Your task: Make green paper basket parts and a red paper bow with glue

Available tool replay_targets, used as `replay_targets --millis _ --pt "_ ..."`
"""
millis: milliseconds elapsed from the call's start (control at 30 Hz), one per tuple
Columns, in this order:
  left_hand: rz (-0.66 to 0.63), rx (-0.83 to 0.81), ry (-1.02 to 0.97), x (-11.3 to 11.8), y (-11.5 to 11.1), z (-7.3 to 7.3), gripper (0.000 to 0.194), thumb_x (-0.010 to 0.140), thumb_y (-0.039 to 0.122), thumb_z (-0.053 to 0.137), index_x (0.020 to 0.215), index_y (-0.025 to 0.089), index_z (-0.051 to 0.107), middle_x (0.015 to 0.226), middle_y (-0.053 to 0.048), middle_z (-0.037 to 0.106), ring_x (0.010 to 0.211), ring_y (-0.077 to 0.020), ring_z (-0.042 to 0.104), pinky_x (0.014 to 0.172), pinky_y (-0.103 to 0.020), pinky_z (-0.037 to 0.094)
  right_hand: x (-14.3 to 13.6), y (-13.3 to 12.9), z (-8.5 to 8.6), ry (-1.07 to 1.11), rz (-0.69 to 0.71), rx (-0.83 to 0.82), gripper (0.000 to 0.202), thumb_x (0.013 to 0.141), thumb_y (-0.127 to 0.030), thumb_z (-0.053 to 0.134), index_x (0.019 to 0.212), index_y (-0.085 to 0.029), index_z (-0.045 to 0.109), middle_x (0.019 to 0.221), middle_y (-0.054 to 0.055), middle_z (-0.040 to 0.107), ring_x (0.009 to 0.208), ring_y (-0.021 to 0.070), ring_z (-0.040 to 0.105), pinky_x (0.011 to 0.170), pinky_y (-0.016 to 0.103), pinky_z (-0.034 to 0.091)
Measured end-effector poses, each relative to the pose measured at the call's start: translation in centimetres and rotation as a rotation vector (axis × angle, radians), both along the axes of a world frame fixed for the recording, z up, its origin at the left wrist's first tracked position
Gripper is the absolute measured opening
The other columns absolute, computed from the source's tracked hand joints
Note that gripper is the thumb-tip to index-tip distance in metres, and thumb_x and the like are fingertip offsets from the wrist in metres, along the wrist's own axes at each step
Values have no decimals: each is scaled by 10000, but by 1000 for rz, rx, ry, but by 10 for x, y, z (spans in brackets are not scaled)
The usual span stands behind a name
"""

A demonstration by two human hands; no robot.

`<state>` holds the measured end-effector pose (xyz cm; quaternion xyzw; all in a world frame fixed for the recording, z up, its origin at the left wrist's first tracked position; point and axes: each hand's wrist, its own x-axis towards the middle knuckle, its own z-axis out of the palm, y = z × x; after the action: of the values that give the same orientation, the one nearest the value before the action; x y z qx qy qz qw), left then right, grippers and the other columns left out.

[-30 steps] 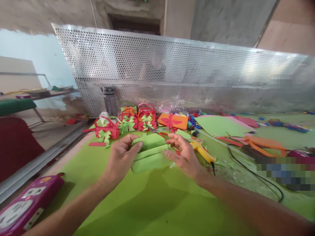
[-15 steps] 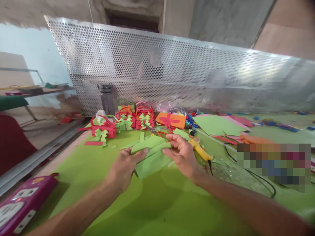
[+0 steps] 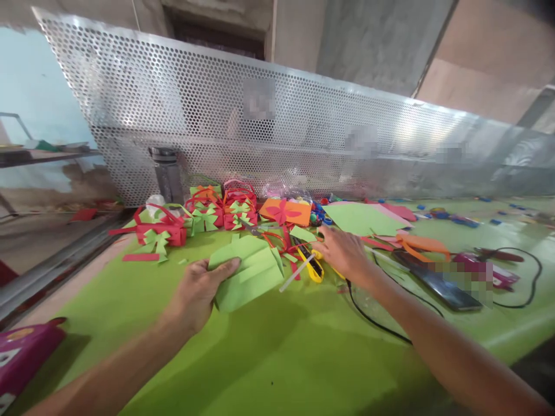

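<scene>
My left hand point(image 3: 199, 292) pinches a folded light green paper piece point(image 3: 249, 274) by its left side, thumb on top, above the table. My right hand point(image 3: 342, 248) lies over a yellow glue gun point(image 3: 339, 273), fingers curled down round it, so most of the gun is hidden. The gun's black cord runs out below the hand. Just left of this hand are a yellow and black cutter point(image 3: 312, 267) and a whitish glue stick point(image 3: 297, 273). Scissors with orange handles point(image 3: 273, 236) lie behind the green paper, near a small green paper scrap point(image 3: 303, 233).
Red paper baskets with green bows point(image 3: 162, 232) stand at the back left, beside an orange box point(image 3: 286, 212) and a dark bottle point(image 3: 168, 176). Paper sheets point(image 3: 364, 218) and a phone point(image 3: 442, 283) lie right. A purple box point(image 3: 28, 352) sits front left. Perforated metal sheet point(image 3: 208, 104) rises behind.
My right hand has let go of the green paper and moved right onto the glue gun. My left hand still holds the paper, now more open. The view has turned right.
</scene>
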<state>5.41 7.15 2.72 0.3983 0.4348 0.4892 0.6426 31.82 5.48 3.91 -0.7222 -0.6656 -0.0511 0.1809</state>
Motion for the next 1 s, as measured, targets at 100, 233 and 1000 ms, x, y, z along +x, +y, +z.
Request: replay_targets --millis 100,233,1000 --pt "21 -32 1 1 -3 4 109 684 125 694 698 182 602 613 -8 706 495 -166 653 451 -252 549 22 2 -17 -124 -93 -129 317 759 -252 615 1051 -142 563 908 157 683 927 331 616 767 399 401" --pt "37 -48 11 1 -5 9 114 684 120 691 717 177 597 602 -17 704 494 -179 656 472 -281 562 30 3 -35 -192 -130 -202 444 736 -285 632 1145 -151 523 916 152 685 917 334 627 732 375 404" --pt "88 155 26 -32 -10 10 248 587 228 770 776 158 625 624 -6 704 512 -176 653 461 -272 552 -45 -27 21 879 519 138 308 810 -446 544 973 -184 535 802 34 586 651 158 580 601 310 528"
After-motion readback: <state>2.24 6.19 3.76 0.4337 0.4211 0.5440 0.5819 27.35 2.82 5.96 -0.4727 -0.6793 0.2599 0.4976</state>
